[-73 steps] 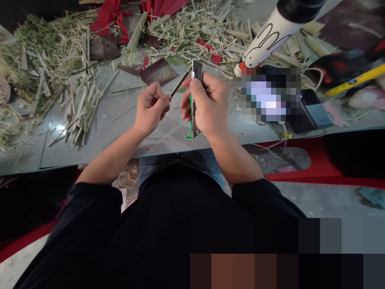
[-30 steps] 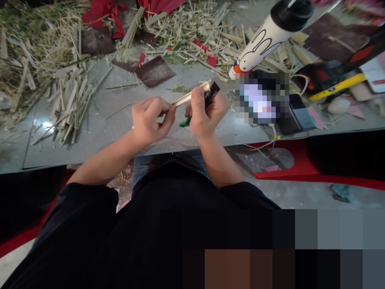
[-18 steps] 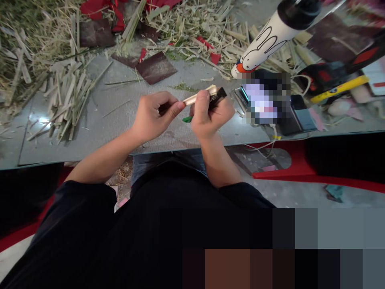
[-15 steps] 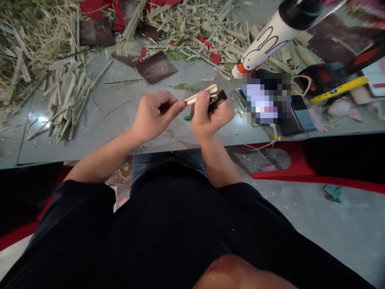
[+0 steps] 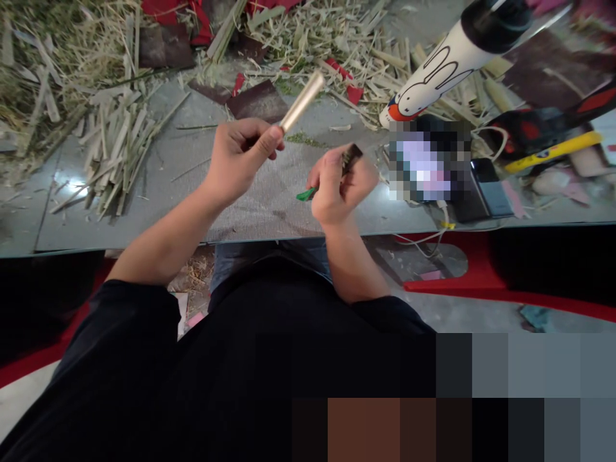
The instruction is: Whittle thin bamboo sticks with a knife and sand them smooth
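Observation:
My left hand (image 5: 243,157) pinches the lower end of a pale, slim bamboo strip (image 5: 303,101), which points up and away over the table. My right hand (image 5: 344,183) is closed around a small tool with a green end (image 5: 305,194) showing on its left and a dark brown part (image 5: 353,154) above the fingers. Most of that tool is hidden in the fist, so its kind is unclear. The two hands are apart, and the strip touches nothing but the left fingers. Beneath them lies a grey textured mat (image 5: 269,192).
Split bamboo strips (image 5: 115,147) lie in a heap at left, with shavings (image 5: 308,38) behind. A brown sheet (image 5: 257,101) lies beyond my left hand. To the right are a rabbit-print bottle (image 5: 437,70), a blurred screen (image 5: 423,163), a phone (image 5: 491,186) and a yellow pen-like tool (image 5: 553,152).
My left hand has drawn the bamboo strip away from my right hand and tilted it upward. My right hand stays nearly in place, still closed on the small tool. The view has shifted slightly.

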### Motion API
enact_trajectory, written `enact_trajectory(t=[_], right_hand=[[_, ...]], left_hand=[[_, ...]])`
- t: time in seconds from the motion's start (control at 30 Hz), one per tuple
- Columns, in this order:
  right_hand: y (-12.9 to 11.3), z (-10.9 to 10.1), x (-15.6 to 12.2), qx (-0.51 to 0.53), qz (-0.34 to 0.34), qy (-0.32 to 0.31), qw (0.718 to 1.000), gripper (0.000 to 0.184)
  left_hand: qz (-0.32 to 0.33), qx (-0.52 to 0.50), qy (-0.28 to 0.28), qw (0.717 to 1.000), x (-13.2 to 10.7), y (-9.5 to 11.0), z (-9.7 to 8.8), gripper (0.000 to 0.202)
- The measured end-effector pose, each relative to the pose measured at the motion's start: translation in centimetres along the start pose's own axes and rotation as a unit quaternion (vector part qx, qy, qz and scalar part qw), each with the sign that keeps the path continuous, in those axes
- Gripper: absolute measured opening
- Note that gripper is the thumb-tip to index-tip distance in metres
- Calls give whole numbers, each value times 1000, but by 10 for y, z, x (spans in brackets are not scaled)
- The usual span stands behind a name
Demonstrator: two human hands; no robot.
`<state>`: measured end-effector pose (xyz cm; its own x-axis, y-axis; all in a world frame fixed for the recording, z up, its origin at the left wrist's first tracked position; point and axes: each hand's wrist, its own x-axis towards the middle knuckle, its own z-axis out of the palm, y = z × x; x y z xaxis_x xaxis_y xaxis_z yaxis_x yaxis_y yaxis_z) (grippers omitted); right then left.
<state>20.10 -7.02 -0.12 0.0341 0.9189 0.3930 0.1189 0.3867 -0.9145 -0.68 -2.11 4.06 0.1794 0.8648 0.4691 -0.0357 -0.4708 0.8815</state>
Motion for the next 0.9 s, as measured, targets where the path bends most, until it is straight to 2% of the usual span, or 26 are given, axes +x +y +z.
enact_trajectory(t=[0.03,0.1,0.17,0.27,0.33,0.43,0.6,0.7,0.77,0.83,0.9], right_hand=[[3,8,3,-5,-59,54,997,63],[6,20,11,-16,-150,111,982,71],[7,27,18,-23,-205,117,972,77],[-2,28,21,-6,-252,120,960,77],[-11,28,19,9,-256,124,959,75],[-21,28,15,-4,-223,120,967,70],[-22,32,16,22,-202,145,968,61],[-21,35,16,-20,-192,170,966,67],[-21,36,15,-56,-185,156,969,73],[-21,37,14,-49,-186,137,972,74],[-19,39,13,-25,-177,145,973,72]], left_hand=[[6,-2,-13,1000,0,-2,0,53],[16,-3,-40,999,-2,-5,1,58],[25,1,-59,998,-4,-4,3,60],[36,2,-72,997,-6,-3,5,60],[43,1,-77,996,-7,-3,6,59],[51,-3,-84,995,-8,-4,7,58],[44,-13,-89,995,-10,-7,8,57],[37,-18,-91,995,-11,-8,9,57],[37,-23,-91,995,-12,-9,9,57],[37,-29,-91,995,-13,-8,10,59],[37,-32,-96,994,-13,-7,11,59]])
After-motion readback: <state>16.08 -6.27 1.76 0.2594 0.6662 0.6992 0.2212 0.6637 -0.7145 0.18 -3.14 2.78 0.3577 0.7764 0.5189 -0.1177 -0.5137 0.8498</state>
